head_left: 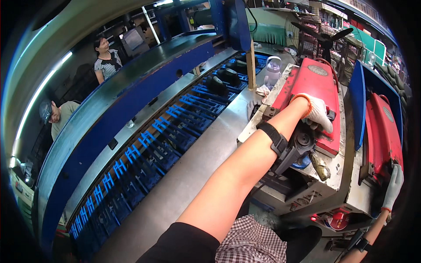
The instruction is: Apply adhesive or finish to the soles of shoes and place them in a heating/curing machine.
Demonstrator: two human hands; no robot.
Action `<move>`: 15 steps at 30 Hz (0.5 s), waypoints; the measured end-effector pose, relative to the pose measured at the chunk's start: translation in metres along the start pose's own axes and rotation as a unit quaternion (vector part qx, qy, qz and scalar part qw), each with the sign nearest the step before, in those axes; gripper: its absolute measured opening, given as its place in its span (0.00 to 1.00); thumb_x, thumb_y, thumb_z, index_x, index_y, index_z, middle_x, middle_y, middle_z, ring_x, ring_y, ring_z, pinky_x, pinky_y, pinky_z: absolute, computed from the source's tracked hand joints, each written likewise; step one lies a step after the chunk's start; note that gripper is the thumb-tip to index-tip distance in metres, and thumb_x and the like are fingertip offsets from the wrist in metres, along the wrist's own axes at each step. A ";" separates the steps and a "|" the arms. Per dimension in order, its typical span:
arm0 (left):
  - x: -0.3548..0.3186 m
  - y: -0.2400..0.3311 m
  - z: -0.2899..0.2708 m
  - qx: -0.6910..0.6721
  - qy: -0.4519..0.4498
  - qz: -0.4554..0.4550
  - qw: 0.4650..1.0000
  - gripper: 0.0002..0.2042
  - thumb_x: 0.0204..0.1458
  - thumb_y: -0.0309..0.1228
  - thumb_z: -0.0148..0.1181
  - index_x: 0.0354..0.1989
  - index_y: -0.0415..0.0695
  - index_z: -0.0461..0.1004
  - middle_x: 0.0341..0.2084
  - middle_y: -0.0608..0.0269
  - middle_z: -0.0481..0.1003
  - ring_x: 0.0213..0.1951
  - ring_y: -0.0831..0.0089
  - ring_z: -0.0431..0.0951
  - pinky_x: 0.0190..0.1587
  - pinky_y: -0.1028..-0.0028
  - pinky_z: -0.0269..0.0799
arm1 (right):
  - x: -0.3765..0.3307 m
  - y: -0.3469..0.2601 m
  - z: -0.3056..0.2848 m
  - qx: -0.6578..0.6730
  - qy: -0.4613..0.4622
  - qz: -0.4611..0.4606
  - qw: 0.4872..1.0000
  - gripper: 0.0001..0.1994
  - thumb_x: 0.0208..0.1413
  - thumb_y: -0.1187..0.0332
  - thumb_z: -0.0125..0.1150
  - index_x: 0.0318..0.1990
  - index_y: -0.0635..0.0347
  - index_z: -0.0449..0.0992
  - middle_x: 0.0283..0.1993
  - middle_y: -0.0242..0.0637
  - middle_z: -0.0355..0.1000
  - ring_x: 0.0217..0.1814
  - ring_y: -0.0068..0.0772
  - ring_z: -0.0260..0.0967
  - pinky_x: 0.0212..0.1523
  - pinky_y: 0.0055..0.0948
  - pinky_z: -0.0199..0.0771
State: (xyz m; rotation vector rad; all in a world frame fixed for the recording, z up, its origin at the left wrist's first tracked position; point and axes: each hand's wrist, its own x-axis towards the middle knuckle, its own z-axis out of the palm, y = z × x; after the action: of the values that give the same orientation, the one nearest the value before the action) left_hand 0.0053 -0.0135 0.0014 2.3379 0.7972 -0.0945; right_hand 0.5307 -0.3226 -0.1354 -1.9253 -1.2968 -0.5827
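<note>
– Since both your gloves are up on machines, what's each one doing?

– My left hand [319, 115], just shy of three o'clock, has its fingers together, curled around what looks like a dark handle [332, 115] on the near red cover [321, 85]. Right hand [395, 186], roughly half past three, is at the low end of the far red cover [381, 131]; can't tell if those fingers are clamped or just resting. Guessing the grip's out front so one person can reach both, gloves for heat or grime.

– Any labels?

– Pale oval plate [318, 70] on the near one, too small to read. The clear bottle [272, 72], half past one, is probably parked there to keep clear.
</note>
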 end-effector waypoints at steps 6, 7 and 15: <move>0.006 -0.010 -0.003 0.002 0.027 -0.005 1.000 0.25 0.41 0.55 0.77 0.29 0.43 0.83 0.24 0.63 0.82 0.25 0.73 0.79 0.29 0.70 0.74 | 0.004 -0.002 0.007 0.047 -0.002 -0.014 0.999 0.20 0.76 0.61 0.51 0.60 0.70 0.78 0.63 0.46 0.77 0.66 0.41 0.73 0.70 0.38 0.68; 0.006 -0.011 -0.002 0.000 0.022 -0.003 1.000 0.25 0.41 0.55 0.77 0.29 0.43 0.83 0.25 0.63 0.83 0.25 0.73 0.79 0.29 0.70 0.74 | 0.003 -0.002 0.007 0.036 0.008 -0.013 0.999 0.19 0.76 0.62 0.51 0.60 0.71 0.78 0.62 0.46 0.77 0.66 0.41 0.73 0.69 0.37 0.68; 0.006 -0.011 0.004 0.010 0.038 0.002 0.999 0.23 0.38 0.52 0.77 0.28 0.42 0.84 0.24 0.63 0.82 0.24 0.71 0.79 0.29 0.69 0.74 | 0.003 -0.010 -0.002 0.056 -0.018 -0.007 0.998 0.19 0.77 0.63 0.50 0.59 0.73 0.76 0.60 0.47 0.78 0.64 0.41 0.74 0.68 0.37 0.69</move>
State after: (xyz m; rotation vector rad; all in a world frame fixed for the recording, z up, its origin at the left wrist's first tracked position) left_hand 0.0049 -0.0058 -0.0092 2.3733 0.8329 -0.0128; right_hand 0.5228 -0.3197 -0.1287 -1.8436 -1.3380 -0.4747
